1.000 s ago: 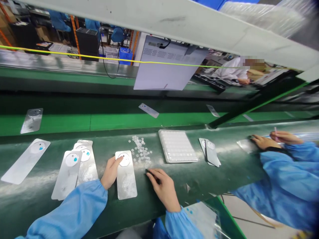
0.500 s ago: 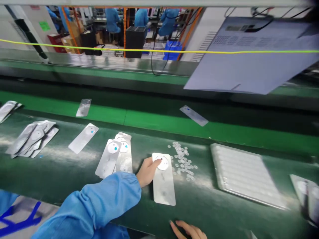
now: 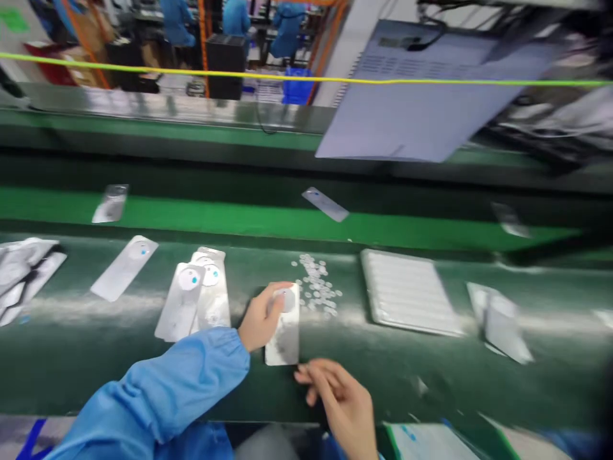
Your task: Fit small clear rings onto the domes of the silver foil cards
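Two hands at green table (image 3: 431, 377), left hand (image 3: 261, 319) pressed flat on silver card (image 3: 286, 342), right hand (image 3: 342, 399) loosely curled just beside it, grip indiscernible through blur, clear discs (image 3: 318, 291) near.

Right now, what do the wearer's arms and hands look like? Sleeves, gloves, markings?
No gloves on the left hand or right hand. The left sleeve is light blue, loose, gathered into a cuff at the wrist, no markings visible. The right arm is out of frame.
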`<state>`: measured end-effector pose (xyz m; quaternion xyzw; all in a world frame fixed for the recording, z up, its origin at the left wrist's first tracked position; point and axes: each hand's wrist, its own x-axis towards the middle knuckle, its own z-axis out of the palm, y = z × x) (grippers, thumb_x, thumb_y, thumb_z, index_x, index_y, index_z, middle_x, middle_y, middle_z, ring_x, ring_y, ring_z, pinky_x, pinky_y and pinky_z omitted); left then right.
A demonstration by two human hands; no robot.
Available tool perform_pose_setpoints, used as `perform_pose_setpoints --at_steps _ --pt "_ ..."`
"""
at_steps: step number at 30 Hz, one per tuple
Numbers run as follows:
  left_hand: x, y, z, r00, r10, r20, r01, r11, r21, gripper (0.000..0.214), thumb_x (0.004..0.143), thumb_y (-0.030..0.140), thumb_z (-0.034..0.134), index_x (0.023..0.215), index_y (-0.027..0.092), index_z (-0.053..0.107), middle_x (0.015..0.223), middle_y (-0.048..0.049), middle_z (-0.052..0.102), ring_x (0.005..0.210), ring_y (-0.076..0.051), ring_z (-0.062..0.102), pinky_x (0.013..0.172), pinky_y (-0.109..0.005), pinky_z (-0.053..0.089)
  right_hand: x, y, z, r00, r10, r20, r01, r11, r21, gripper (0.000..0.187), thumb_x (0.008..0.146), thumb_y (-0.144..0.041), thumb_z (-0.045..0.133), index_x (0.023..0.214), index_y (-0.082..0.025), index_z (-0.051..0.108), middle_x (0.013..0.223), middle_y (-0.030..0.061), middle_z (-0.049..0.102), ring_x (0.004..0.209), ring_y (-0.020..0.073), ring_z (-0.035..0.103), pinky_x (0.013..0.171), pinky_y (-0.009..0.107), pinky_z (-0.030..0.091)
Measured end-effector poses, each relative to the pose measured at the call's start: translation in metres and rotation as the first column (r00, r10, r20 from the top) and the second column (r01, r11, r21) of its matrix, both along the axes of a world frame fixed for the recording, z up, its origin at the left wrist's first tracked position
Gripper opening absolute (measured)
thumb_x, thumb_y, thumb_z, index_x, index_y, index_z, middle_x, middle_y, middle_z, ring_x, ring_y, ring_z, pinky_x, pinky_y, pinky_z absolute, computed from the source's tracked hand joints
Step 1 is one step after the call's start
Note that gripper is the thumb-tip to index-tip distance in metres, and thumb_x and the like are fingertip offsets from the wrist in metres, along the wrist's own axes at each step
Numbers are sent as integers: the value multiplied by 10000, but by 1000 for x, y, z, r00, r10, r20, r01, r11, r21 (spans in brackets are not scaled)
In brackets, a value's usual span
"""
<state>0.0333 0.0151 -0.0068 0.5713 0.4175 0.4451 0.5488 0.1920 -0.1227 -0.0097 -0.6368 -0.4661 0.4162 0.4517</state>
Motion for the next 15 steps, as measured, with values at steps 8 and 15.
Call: perform_pose_setpoints --at_steps 8,15 --pt "1 1 -1 990 -138 -23 140 985 100 334 785 332 792 1096 212 798 1127 -85 782 1084 -294 707 984 -376 541 -21 75 25 790 -261 -555 255 963 -89 379 709 -514 865 747 -174 703 531 -69 421 451 63 298 390 185 261" --pt "2 -2 -4 982 -151 -114 165 979 121 213 846 396 746 969 252 843 694 -60 775 552 -189 618 575 -299 510 -24 67 24 788 -259 -559 212 966 -148 339 722 -486 862 760 -163 767 512 -84 315 494 74 216 428 221 210"
